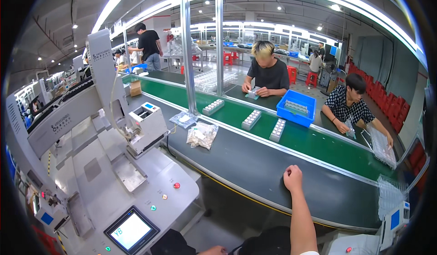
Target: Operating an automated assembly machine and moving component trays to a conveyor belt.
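My right hand (292, 177) rests as a closed fist on the dark bench top (255, 168), with nothing showing in it. Low in the picture, my left hand (215, 251) lies near my lap, cut off by the lower edge, so its fingers are hard to read. Beyond my right fist, three pale blocks with rows of round white tops sit on the green conveyor belt (337, 155): a left block (213, 107), a middle block (251, 119) and a right block (277, 130). Neither hand touches them.
A bag of small beige parts (201, 135) and a clear bag (183, 119) lie on the bench. At left stands a white machine with a touchscreen (132, 230). Across the belt, two people handle pale parts beside a blue bin (305, 118). Clear trays (390, 196) stand right.
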### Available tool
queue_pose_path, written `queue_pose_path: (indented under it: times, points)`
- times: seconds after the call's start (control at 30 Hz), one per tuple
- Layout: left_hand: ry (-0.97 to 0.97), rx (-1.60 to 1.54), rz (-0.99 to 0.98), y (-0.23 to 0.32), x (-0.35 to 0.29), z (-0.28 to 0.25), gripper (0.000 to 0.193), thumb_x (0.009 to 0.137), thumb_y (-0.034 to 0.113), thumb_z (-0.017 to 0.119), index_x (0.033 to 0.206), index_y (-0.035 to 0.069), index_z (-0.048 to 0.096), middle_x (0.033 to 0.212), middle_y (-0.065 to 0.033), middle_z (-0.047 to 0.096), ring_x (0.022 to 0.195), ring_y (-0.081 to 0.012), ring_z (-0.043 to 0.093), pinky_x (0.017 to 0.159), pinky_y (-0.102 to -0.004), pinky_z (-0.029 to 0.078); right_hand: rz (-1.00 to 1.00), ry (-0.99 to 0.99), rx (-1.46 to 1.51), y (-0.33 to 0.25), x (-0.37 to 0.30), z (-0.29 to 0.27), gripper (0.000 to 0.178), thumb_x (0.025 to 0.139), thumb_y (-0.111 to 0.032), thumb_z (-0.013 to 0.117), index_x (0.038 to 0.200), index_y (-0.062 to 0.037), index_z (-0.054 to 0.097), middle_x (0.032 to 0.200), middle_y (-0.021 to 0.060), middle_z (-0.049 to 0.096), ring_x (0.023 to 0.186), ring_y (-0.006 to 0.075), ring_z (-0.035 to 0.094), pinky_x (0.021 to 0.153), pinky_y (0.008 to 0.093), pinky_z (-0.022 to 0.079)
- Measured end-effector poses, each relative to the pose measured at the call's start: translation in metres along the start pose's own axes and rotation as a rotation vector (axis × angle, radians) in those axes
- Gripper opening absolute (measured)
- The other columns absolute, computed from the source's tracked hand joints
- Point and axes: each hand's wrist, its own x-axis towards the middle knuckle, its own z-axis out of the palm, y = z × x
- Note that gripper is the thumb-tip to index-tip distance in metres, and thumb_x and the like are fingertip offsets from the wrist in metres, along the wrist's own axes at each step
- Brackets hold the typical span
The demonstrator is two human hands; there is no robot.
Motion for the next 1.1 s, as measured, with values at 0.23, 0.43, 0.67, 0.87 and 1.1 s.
queue_pose_path:
  times: [0.23, 0.43, 0.67, 0.87, 1.1]
  points:
    - [-0.033, -0.032, -0.018, 0.0, 0.0, 0.0, 0.034, 0.089, 0.032, 0.076, 0.104, 0.002, 0.077, 0.092, -0.0221, 0.078, 0.081, -0.0366, 0.077, 0.073, -0.0468, 0.061, 0.001, -0.009, -0.013, 0.002, -0.002, -0.003, 0.003, 0.082, -0.004, 0.065, 0.08, -0.0014, 0.065, 0.081, 0.0162, 0.062, 0.075, 0.0346, 0.064, 0.069, 0.0438, 0.053]
    - [-0.04, 0.028, -0.041, 0.004, -0.001, -0.004, 0.035, 0.089, 0.035, 0.076, 0.104, 0.003, 0.078, 0.094, -0.0222, 0.077, 0.083, -0.0383, 0.075, 0.075, -0.0476, 0.06, 0.004, -0.005, -0.027, 0.001, -0.002, -0.004, 0.003, 0.082, -0.004, 0.065, 0.08, -0.0015, 0.065, 0.081, 0.0164, 0.063, 0.075, 0.0348, 0.065, 0.07, 0.0448, 0.053]
    - [-0.011, 0.107, -0.068, 0.007, -0.007, -0.005, 0.037, 0.092, 0.038, 0.072, 0.106, 0.004, 0.078, 0.1, -0.0242, 0.076, 0.088, -0.0393, 0.074, 0.078, -0.0502, 0.059, -0.038, -0.005, 0.007, -0.005, 0.004, 0.011, 0.006, 0.082, -0.005, 0.062, 0.081, -0.0016, 0.067, 0.085, 0.0198, 0.065, 0.085, 0.0413, 0.065, 0.075, 0.0493, 0.053]
    - [-0.107, -0.026, -0.147, -0.038, 0.012, 0.036, 0.039, 0.091, 0.039, 0.07, 0.104, 0.004, 0.078, 0.095, -0.024, 0.075, 0.081, -0.0392, 0.07, 0.074, -0.0519, 0.056, -0.024, -0.005, 0.018, 0.024, -0.004, 0.0, 0.004, 0.082, 0.001, 0.062, 0.082, 0.0, 0.058, 0.083, 0.0179, 0.057, 0.077, 0.0362, 0.059, 0.07, 0.044, 0.048]
    - [-0.117, 0.047, -0.089, -0.042, 0.019, 0.034, 0.03, 0.087, 0.034, 0.071, 0.095, 0.006, 0.077, 0.088, -0.021, 0.073, 0.073, -0.0384, 0.065, 0.065, -0.0509, 0.053, -0.048, -0.041, 0.042, 0.025, 0.0, 0.011, 0.007, 0.083, 0.003, 0.06, 0.081, 0.001, 0.054, 0.081, 0.0173, 0.052, 0.074, 0.036, 0.055, 0.068, 0.0443, 0.044]
